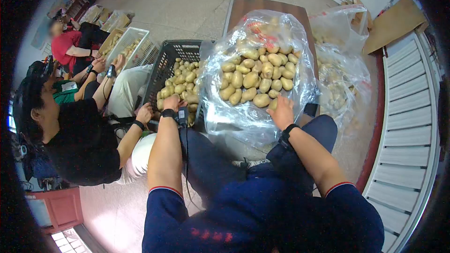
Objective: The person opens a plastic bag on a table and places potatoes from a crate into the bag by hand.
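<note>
the person's right hand [282,112] is at the near edge of the bagged potatoes [258,78], its fingers parted and touching one of them. these potatoes lie heaped in an open clear plastic bag [225,117] on the brown desk [269,3]. the left hand [172,103] reaches into the black crate [156,72], just left of the bag, over the loose potatoes [185,76] (its fingers are partly hidden, so whether they grip one cannot be told). a co-worker [89,136] in a black top sits to the left, a hand [145,113] near the crate's side. farther off, a white crate [146,42] also holds potatoes.
</note>
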`<action>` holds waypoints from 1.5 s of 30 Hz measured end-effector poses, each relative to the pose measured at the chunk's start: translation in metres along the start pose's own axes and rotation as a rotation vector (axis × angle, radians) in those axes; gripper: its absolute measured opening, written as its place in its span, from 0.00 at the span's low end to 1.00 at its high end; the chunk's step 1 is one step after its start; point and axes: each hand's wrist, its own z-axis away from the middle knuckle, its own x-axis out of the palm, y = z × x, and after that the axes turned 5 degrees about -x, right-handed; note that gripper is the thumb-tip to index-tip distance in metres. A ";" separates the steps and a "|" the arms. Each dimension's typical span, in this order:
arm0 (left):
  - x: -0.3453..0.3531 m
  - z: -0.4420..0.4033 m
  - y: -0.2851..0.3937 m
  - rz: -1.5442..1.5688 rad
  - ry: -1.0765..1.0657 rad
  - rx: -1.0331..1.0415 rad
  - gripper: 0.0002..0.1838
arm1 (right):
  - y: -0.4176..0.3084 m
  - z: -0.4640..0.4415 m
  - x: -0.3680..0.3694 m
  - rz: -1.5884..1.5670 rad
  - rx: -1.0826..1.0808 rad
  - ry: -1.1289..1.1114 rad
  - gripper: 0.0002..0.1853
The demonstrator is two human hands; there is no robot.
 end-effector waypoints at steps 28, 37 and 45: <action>-0.072 0.068 0.120 1.458 -0.082 -0.340 0.14 | 0.001 0.002 0.004 0.035 -0.340 -0.037 0.29; -0.069 0.065 0.135 1.477 -0.235 -0.128 0.11 | 0.021 -0.027 0.003 -0.146 -0.235 0.205 0.22; -0.077 0.073 0.152 1.545 -0.352 -0.092 0.13 | -0.022 -0.024 -0.022 -1.018 0.398 0.019 0.24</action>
